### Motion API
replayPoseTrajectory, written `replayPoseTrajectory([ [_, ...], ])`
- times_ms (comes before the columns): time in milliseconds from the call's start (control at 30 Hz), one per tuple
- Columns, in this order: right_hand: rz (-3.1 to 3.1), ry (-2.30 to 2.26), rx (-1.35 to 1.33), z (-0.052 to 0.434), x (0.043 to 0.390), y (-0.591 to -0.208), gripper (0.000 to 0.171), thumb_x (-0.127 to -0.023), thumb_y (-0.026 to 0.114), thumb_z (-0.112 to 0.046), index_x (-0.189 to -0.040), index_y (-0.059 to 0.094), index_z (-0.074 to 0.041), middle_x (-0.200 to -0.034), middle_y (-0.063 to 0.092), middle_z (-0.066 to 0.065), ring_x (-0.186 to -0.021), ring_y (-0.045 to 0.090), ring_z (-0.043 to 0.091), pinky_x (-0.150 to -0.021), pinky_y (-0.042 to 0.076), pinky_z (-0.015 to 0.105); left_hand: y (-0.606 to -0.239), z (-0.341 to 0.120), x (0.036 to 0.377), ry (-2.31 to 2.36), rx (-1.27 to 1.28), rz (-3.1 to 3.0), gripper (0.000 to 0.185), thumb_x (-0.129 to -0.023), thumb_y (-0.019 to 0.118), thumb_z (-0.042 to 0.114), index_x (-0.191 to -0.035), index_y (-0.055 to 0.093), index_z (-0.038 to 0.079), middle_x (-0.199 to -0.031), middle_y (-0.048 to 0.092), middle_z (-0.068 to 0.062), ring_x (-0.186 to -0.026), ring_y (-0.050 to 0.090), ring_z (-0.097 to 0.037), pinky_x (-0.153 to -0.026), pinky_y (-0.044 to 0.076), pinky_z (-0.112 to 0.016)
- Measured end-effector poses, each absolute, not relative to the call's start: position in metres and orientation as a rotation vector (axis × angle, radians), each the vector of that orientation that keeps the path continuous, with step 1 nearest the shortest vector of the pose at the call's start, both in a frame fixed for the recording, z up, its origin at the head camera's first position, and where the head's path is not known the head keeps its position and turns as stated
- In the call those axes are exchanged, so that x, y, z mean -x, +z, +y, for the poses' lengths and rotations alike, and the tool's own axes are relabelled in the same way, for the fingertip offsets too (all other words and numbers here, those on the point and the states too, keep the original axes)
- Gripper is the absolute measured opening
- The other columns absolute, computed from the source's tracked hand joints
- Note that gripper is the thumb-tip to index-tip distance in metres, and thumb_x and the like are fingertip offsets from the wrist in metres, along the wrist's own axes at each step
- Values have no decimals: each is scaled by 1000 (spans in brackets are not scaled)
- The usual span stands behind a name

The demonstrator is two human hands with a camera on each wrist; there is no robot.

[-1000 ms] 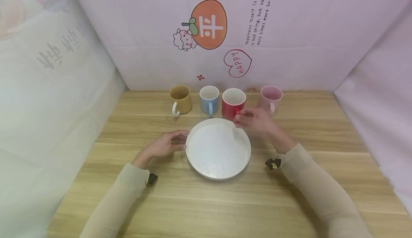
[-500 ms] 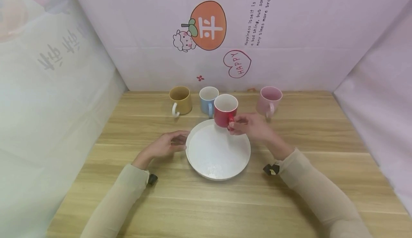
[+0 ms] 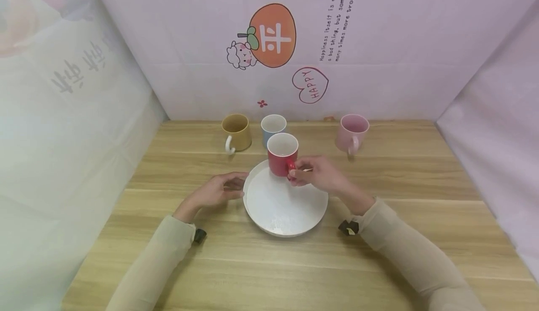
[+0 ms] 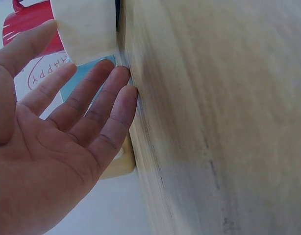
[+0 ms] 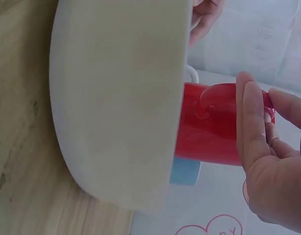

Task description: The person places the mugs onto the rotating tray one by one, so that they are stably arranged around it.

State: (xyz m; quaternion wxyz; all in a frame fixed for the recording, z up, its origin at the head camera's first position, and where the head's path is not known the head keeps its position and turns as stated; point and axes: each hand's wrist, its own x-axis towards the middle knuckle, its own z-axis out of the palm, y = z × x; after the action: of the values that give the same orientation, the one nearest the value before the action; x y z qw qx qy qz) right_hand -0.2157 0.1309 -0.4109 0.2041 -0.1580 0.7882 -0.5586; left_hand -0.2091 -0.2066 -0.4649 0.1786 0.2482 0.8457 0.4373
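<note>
On the table (image 3: pixel 278 273), the tray (image 3: pixel 286 210) lies with the left hand (image 3: pixel 216 189) just beside its left rim. Over the tray's far part is the held mug (image 3: pixel 280 161), the right hand (image 3: pixel 317 175) on its handle, to its right. Behind, 3 others stand before the wall (image 3: pixel 202 86): the leftmost mug (image 3: pixel 241 137); the middle mug (image 3: pixel 273 125) near it, behind the held mug; and the rightmost mug (image 3: pixel 346 138), well apart from both.

Bk wall (image 3: pixel 387 44), past R fingers (image 5: pixel 254 117): "HAPPY" in heart (image 3: pixel 310 85); "Happiness itself is not a bad thing…"; "平" on fruit (image 3: pixel 273 35).
</note>
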Motion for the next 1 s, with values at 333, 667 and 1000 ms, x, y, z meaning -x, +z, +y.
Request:
replayPoseTrajectory([
  [333, 2137, -1585, 533, 118, 211, -417, 14, -94, 68, -9, -102, 68, 3, -103, 70, 19, -86, 73, 20, -84, 62, 44, -465, -205, 208, 1246, -706, 2383, 57, -94, 71, 17, -146, 49, 10, -132, 65, -11, -121, 64, -27, -103, 54, -38],
  [667, 2130, -1527, 561, 109, 210, -426, 10, -94, 69, -10, -100, 69, -1, -96, 71, 14, -85, 72, 21, -80, 63, 35, -464, -204, 208, 1263, -730, 2392, 56, -93, 71, 15, -145, 50, 8, -131, 65, -13, -119, 65, -29, -103, 54, -39],
  [1000, 2115, -1537, 609, 104, 208, -430, 11, -94, 68, -6, -100, 70, 4, -94, 73, 17, -82, 71, 17, -78, 64, 37, -466, -204, 210, 1276, -725, 2380, 58, -92, 73, 15, -145, 50, 7, -130, 65, -16, -120, 64, -32, -104, 54, -42],
])
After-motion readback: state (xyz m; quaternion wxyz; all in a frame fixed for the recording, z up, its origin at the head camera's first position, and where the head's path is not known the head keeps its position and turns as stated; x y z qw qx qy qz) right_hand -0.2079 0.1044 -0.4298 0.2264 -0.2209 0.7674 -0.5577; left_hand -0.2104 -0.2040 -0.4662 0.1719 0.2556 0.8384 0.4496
